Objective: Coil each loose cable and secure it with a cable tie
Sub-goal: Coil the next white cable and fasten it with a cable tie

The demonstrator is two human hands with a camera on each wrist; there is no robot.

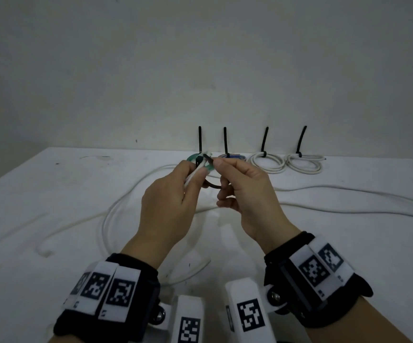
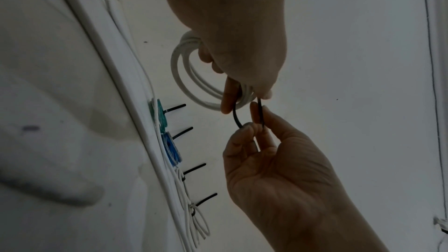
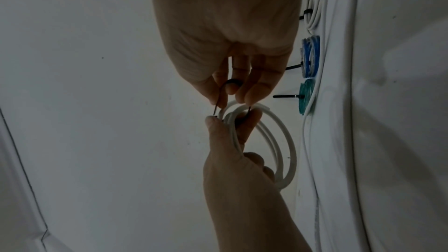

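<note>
Left hand (image 1: 168, 204): at the centre of the head view, raised above the tabletop (image 1: 52, 194); its fingers (image 3: 252, 120) are curled round a white coiled cable (image 3: 278, 141) and pinch the bundle between thumb and forefinger.
White coiled cable: in the air between the two hands – several round loops hang from the left hand, seen best in the two wrist views.
Right hand (image 1: 250, 194): just right of the left hand, almost touching it; its fingers (image 2: 244, 135) pinch a black cable tie (image 2: 236, 118).
Black cable tie: bent in a loop round the bundle, both ends close to the left thumb; whether the tie is already locked, I cannot tell.
Finished coils: four in a row at the far edge of the tabletop, centre of the head view – a green coil (image 1: 192, 157), a blue coil (image 1: 235, 157), and two white coils (image 1: 267, 162) (image 1: 304, 163), each with a black tie tail standing up against the wall (image 1: 200, 58).
Loose white cable (image 1: 336, 191): lies in long curves across the tabletop, from lower left to the right edge of the frame.
Wrist bands (image 1: 106, 295): black, with white marker blocks, at the bottom of the head view.
</note>
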